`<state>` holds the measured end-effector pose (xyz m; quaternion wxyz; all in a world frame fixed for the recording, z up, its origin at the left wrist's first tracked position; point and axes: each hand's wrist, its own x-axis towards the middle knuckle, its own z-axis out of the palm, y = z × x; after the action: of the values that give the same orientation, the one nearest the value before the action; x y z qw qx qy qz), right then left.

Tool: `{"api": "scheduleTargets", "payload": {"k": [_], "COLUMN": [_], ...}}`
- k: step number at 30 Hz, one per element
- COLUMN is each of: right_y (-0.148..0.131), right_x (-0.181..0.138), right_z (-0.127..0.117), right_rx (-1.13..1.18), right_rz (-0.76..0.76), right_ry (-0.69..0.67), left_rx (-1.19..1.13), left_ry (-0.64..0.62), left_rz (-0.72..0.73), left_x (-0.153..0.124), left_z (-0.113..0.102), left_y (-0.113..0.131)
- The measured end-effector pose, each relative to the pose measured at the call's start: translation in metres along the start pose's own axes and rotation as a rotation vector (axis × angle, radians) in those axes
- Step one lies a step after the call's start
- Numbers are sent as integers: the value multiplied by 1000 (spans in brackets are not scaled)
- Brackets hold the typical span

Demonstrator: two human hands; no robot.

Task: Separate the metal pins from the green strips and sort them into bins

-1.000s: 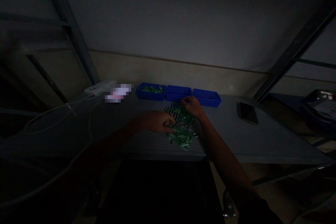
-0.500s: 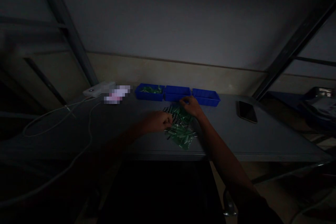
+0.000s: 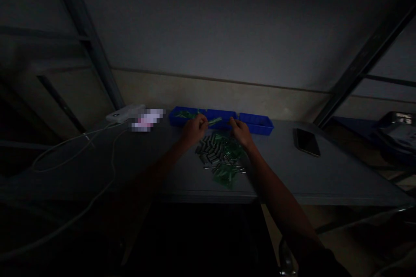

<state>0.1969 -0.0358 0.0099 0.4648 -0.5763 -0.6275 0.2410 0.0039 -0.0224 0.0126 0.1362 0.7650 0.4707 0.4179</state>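
My left hand [image 3: 194,130] is closed in a pinch on a small green plastic packet [image 3: 214,121], which sticks out to the right in front of the middle blue bin [image 3: 222,114]. My right hand [image 3: 241,132] is a little apart from the packet, thumb and fingers pressed together; what they hold, if anything, is too small and dark to tell. Below both hands lies a pile of small metal cylinders [image 3: 211,149]. Crumpled green plastic bags [image 3: 225,175] and a few thin metal rods [image 3: 211,167] lie beside the cylinders.
The left blue bin [image 3: 177,121] holds green packets, and the right blue bin [image 3: 260,130] stands in line with it along the wall. A phone [image 3: 307,142] lies on the grey table [image 3: 276,173] at right. A white power strip [image 3: 121,114] with cables is at left.
My left hand has moved up and away from the pile and now holds the green packet before the bins. My right hand has shifted slightly right. More metal cylinders show.
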Motion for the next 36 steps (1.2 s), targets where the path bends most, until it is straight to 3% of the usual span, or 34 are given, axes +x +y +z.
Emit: {"api": "scheduleTargets", "payload": {"k": [3, 7, 10, 17, 19, 22, 24, 26, 31, 36], "right_y": [1, 3, 3, 0, -3, -12, -18, -21, -16, -14], "right_x": [1, 0, -2, -4, -6, -13, -19, -24, -24, -21], "right_z": [2, 8, 12, 14, 14, 14, 15, 16, 21, 20], "right_rx": [218, 445, 504, 461, 402, 286, 165, 53, -51, 34], "right_rz": [72, 56, 12, -95, -185, -317, -391, -433, -362, -197], "right_ry": [-49, -111, -82, 1, 6, -48, -92, -121, -98, -18], "left_rx": [-10, -10, -30, -87, -219, -540, -756, -883, -825, -465], "left_ry": [67, 1, -42, -74, -145, -244, -236, -167, -43, -25], "left_rz": [25, 87, 139, 44, -46, -318, -467, -508, -358, -25], "left_x": [-5, -25, -32, -28, -26, -24, -22, -21, -21, -24], "left_z": [9, 20, 22, 17, 18, 19, 18, 15, 10, 9], "left_y": [6, 14, 15, 13, 14, 14, 14, 13, 11, 13]}}
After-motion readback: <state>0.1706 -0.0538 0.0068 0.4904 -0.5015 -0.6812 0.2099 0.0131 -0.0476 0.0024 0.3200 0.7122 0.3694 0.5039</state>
